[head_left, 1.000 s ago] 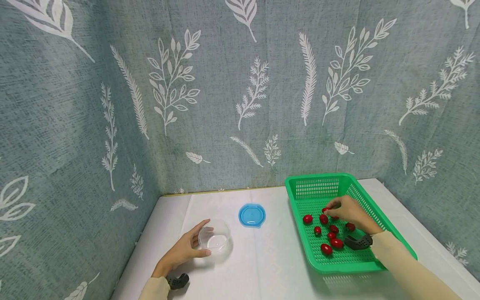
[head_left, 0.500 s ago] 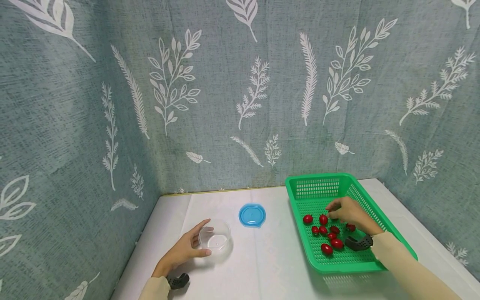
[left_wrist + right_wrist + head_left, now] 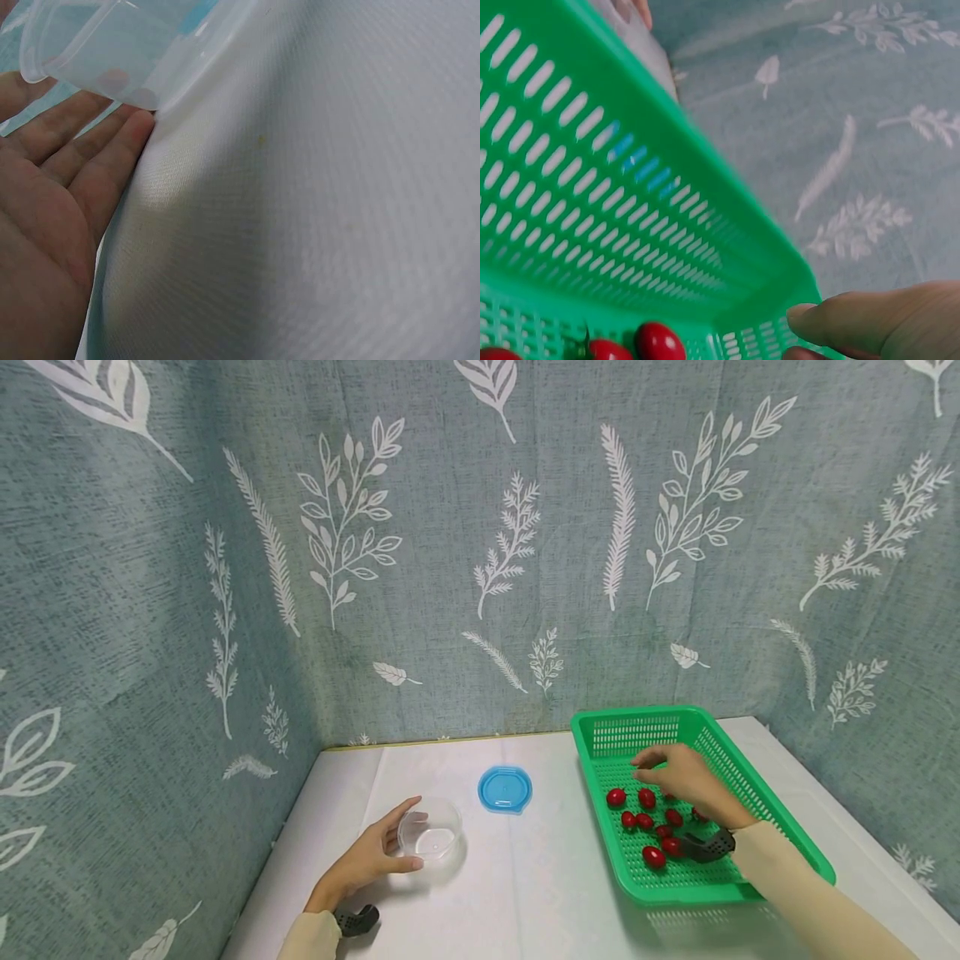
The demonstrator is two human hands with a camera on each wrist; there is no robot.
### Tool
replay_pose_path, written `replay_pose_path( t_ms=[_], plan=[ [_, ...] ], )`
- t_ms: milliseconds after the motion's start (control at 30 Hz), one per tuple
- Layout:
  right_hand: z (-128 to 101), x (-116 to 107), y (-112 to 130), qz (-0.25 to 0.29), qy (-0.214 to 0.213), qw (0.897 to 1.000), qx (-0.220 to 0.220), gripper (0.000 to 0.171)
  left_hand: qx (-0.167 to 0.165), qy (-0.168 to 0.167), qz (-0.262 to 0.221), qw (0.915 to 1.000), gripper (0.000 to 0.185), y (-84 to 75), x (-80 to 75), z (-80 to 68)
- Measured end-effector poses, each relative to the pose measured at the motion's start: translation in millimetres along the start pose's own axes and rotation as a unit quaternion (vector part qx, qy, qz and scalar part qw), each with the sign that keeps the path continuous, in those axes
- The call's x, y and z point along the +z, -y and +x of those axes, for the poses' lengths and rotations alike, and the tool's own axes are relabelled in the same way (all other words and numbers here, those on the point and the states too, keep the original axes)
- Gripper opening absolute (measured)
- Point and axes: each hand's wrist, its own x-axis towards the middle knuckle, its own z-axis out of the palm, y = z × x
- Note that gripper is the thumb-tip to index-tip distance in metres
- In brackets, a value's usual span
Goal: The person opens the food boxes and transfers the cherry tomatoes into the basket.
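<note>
My left hand cups a clear round container on the white table, thumb in front and fingers behind it. In the left wrist view its fingertips touch the container near its base. My right hand hovers over a green slotted basket holding several red cherry tomatoes. Its fingers are curled and point left. Whether they pinch a tomato is hidden. The right wrist view shows the thumb by the basket wall and two tomatoes below.
A blue lid lies on the table between the container and the basket. Leaf-patterned grey-green cloth walls the table at the back and both sides. The basket stands at the table's right, near the cloth.
My right hand has risen from the tomatoes and moved a little left. A few tomatoes have shifted slightly. The left hand and the container have stayed put.
</note>
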Motion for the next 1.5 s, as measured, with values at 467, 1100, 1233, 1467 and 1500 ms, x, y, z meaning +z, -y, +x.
replay_pose_path(
  t_ms=[467,1100,1233,1467,1500],
  plan=[
    [10.2,21.4,42.8,0.032,0.01,0.999,-0.035,0.027,0.005,0.01,-0.014,0.9998,0.1,-0.1,-1.3,0.0],
    [24.9,74.2,89.8,0.063,0.063,0.993,-0.079,0.015,0.007,0.007,-0.011,0.9999,0.102,3.2,-2.1,1.0],
    [25.0,86.5,100.7,0.068,0.079,0.99,-0.095,0.013,0.004,0.003,-0.005,1.0,0.103,2.1,-1.3,1.1],
    [25.5,112.4,119.3,0.062,0.115,0.985,-0.111,0.015,0.004,0.001,0.002,1.0,0.103,1.6,-1.2,0.9],
    [25.7,117.0,121.8,0.061,0.123,0.984,-0.112,0.015,0.001,0.002,0.0,1.0,0.102,1.2,-1.2,1.0]
  ],
)
